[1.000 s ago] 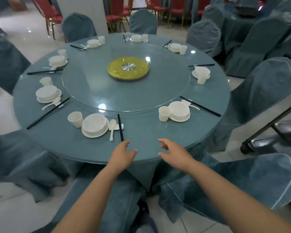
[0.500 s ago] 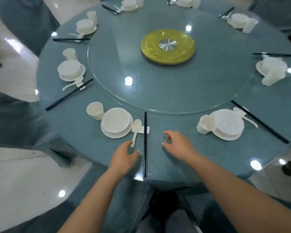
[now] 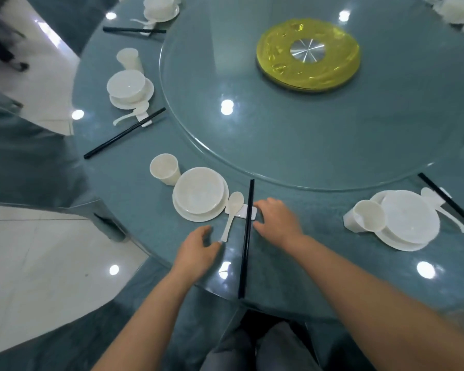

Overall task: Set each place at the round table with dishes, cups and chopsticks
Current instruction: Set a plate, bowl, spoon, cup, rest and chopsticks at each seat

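Chopsticks [image 3: 246,236] lie straight across the near place setting, black, resting on the small white rest [image 3: 243,212] with their near ends poking just past the edge of the table [image 3: 332,277]. Right hand [image 3: 276,220] sits just to their right, fingers curled and spread beside the rest, gripping nothing. Left hand [image 3: 197,250] hovers on the other side, fingertips at the tail of the white spoon [image 3: 232,211], loose and empty too. So the pair frame the spoon and sticks between them, and this looks like a tidy-up of the place. My call: nudge, don't lift. Slide the sticks away from the edge until the ends sit on the table, keeping them square on the rest. The spoon's bowl lies on the rest too, just beside the stacked bowl and plate [image 3: 198,194], so any push there should be gentle. Cup [image 3: 164,168] stands upright beyond the plate and needs nothing. Next place to the right has its cup [image 3: 364,216] tipped over against the dishes.
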### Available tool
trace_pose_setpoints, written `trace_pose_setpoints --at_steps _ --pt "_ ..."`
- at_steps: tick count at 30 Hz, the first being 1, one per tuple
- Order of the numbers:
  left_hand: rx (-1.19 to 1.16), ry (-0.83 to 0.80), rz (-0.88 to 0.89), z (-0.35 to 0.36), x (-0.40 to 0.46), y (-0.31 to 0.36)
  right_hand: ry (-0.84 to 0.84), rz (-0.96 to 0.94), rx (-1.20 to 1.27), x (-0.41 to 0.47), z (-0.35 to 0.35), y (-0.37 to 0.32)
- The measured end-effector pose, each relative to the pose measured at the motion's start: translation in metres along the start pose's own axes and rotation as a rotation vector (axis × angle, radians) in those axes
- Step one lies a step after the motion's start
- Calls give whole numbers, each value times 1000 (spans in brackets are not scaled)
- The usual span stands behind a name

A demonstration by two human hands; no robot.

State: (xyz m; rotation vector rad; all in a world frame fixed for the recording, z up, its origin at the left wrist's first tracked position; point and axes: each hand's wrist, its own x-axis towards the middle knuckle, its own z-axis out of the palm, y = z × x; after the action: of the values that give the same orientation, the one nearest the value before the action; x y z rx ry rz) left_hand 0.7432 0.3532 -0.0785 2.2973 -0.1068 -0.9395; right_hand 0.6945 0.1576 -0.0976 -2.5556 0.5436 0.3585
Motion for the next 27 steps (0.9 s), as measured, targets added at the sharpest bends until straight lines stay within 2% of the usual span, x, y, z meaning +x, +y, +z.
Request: trace_pose_setpoints --at_steps 13,27 --pt "45 -7 51 -7 14 1 116 69 10 -2 10 -7" --pt "66 -10 82 -8 13 -1 140 74 40 -3 12 -8"
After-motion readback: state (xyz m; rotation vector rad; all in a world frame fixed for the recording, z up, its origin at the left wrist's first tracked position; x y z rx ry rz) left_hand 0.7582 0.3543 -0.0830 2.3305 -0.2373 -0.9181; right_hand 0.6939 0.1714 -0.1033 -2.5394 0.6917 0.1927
